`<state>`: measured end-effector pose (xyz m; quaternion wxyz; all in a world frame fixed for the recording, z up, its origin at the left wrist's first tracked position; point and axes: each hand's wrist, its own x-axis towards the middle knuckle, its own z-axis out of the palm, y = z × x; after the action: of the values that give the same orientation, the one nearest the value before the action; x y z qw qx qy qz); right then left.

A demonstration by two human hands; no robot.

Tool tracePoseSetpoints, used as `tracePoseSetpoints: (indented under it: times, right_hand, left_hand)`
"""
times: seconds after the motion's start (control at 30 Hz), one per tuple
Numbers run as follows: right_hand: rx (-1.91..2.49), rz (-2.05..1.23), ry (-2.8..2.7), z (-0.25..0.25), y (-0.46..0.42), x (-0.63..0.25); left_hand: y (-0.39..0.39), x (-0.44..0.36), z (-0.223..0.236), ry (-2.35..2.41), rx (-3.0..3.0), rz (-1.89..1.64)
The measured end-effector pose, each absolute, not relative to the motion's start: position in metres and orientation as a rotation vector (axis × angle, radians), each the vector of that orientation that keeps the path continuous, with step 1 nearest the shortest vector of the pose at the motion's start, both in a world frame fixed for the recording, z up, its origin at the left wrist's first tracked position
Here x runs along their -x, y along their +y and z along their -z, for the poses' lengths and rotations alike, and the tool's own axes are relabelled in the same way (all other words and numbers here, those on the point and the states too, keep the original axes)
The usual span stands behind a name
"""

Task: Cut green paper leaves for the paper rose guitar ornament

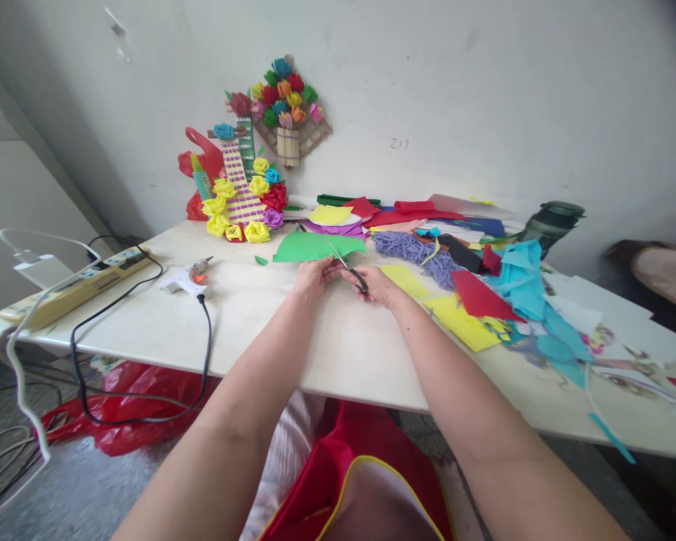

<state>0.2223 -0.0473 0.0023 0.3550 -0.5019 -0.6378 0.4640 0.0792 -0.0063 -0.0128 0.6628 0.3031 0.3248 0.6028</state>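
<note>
A sheet of green paper is held by its near edge in my left hand, the fingers closed on it. Black-handled scissors are gripped in my right hand. Their blades point up and left, over the right part of the green sheet. Whether the blades have paper between them I cannot tell. A small green leaf-shaped piece lies on the table left of the sheet.
On the left are a glue gun with a black cord and a power strip. Paper-flower crafts stand at the back. Purple crinkled strips, yellow paper, red paper and a dark bottle are to the right.
</note>
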Motion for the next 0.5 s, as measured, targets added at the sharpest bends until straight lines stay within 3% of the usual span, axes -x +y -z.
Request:
tracePoseSetpoints:
  times: [0.5]
  right_hand:
    - [1.241,-1.244,-1.581,-0.002,-0.047,-0.223]
  left_hand:
    - [-0.013,-0.08,0.002,0.819,-0.578,-1.489]
